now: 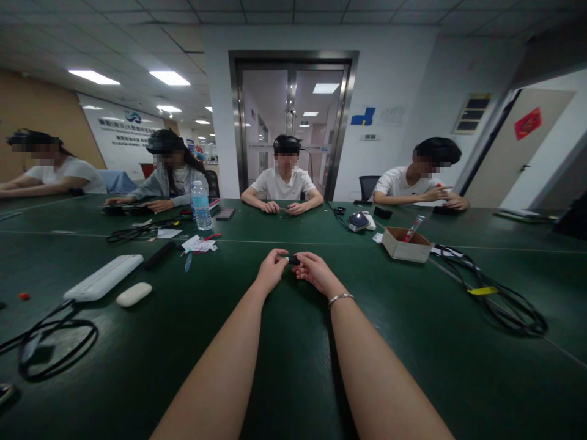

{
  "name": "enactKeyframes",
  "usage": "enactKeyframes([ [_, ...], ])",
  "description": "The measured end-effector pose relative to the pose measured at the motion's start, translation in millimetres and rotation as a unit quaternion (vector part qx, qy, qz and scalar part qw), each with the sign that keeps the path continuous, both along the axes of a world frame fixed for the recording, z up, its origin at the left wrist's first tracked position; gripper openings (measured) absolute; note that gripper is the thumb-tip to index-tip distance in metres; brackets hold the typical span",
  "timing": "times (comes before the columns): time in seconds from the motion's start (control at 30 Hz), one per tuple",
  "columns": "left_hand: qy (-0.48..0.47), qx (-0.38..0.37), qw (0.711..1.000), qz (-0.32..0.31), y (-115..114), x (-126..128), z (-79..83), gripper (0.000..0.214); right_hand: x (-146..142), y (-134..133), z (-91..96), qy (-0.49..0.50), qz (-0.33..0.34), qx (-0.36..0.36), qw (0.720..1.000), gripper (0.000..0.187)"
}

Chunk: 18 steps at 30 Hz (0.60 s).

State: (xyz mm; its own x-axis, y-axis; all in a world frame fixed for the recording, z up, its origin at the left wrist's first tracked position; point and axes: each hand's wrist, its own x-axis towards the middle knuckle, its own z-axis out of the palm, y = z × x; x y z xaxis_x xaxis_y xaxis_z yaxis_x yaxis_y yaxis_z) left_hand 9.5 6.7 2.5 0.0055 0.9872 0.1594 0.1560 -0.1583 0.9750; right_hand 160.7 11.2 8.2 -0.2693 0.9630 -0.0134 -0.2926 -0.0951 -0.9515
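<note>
Both my arms reach forward over the dark green table (293, 342). Between my hands is a small black object with a silvery end (292, 260), too small to name for certain. My left hand (272, 269) pinches its left, silvery end between thumb and finger. On the right, my right hand (316, 272) grips the black end with curled fingers, and a silver bracelet (341, 298) circles that wrist. The object is held just above the tabletop, partly hidden by my fingertips.
Left are a white power strip-like box (105, 278), a white oval case (134, 294), a black cable (59, 348) and a water bottle (200, 206). A cardboard box (406, 245) and coiled cables (499, 299) lie right. Several people sit opposite, including one person (285, 180) straight ahead.
</note>
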Motion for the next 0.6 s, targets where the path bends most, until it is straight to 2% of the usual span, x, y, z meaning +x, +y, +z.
enactKeyframes([
  [0.6, -0.002, 0.004, 1.000, 0.002, 2.4, 0.5, -3.1, 0.028, 0.2, -0.5, 0.8, -0.003, 0.007, -0.001, 1.000, 0.006],
])
